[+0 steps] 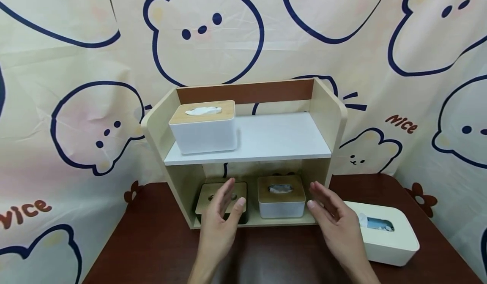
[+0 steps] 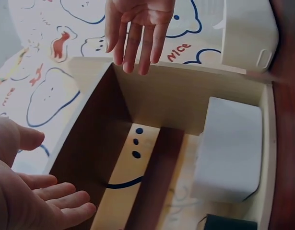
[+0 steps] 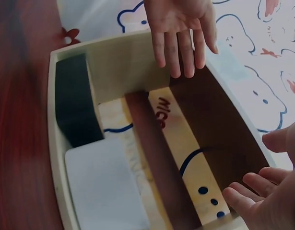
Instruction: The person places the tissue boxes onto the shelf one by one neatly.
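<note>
A two-tier shelf (image 1: 251, 224) stands on the table. My left hand (image 1: 218, 233) has its fingers extended in front of the lower tier, nearest a dark tissue box with a light wooden lid (image 1: 203, 197), which it partly covers. Beside that sits a white tissue box with a wooden lid (image 1: 281, 210). My right hand (image 1: 336, 227) is to its right, fingers straight, between it and a cream tissue box (image 1: 395, 231) on the table. Both palms face each other, apart and holding nothing. Each wrist view also shows the opposite hand, such as the right hand (image 2: 140, 33) in the left one.
On the upper tier's left side sits a larger white tissue box (image 1: 203, 136) with a wooden lid and tissue showing. The white upper board (image 1: 281, 132) runs between two side panels. Behind hangs a bear-print cloth (image 1: 205, 55); the dark red table (image 1: 125, 241) lies below.
</note>
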`<state>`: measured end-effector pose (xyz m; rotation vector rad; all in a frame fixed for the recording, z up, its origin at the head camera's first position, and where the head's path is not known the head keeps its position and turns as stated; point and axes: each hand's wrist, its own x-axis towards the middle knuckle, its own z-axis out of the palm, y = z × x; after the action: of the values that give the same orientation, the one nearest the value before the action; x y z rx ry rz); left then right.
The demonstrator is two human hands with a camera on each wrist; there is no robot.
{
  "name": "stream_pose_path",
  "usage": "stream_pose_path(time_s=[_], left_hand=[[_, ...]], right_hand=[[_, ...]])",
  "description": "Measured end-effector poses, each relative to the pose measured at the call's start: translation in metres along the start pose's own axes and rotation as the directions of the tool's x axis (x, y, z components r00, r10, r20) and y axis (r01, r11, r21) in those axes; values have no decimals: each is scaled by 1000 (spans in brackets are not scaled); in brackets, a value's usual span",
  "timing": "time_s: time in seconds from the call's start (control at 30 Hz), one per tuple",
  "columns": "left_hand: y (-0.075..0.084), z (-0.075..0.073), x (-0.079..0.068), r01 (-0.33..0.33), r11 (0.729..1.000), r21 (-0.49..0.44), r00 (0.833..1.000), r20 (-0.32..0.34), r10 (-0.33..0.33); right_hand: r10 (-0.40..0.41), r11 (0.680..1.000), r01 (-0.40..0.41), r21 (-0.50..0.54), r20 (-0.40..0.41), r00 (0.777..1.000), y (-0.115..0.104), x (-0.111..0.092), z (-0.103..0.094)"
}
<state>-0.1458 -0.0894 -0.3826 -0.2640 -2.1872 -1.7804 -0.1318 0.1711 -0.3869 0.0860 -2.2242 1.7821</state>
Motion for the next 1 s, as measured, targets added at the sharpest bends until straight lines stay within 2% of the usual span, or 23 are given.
stream_pose_path(time_s=[0.23, 0.57, 0.87, 1.0], left_hand=[[-4, 7, -5, 9, 1000, -5, 1000, 9, -9], [-10, 25, -13, 10, 997, 71, 998, 53, -14], [-19, 45, -18, -2, 997, 77, 993, 121, -8], [-25, 60, -21, -15, 997, 70, 988, 153, 4]], right_hand=[[-11, 1000, 11, -23, -8, 1000, 8, -1, -6], [59, 995, -59, -74, -2, 998, 19, -5, -18], [98, 984, -105, -143, -52, 994, 39, -15, -44], [182, 968, -196, -159, -98, 978, 53, -22, -64]])
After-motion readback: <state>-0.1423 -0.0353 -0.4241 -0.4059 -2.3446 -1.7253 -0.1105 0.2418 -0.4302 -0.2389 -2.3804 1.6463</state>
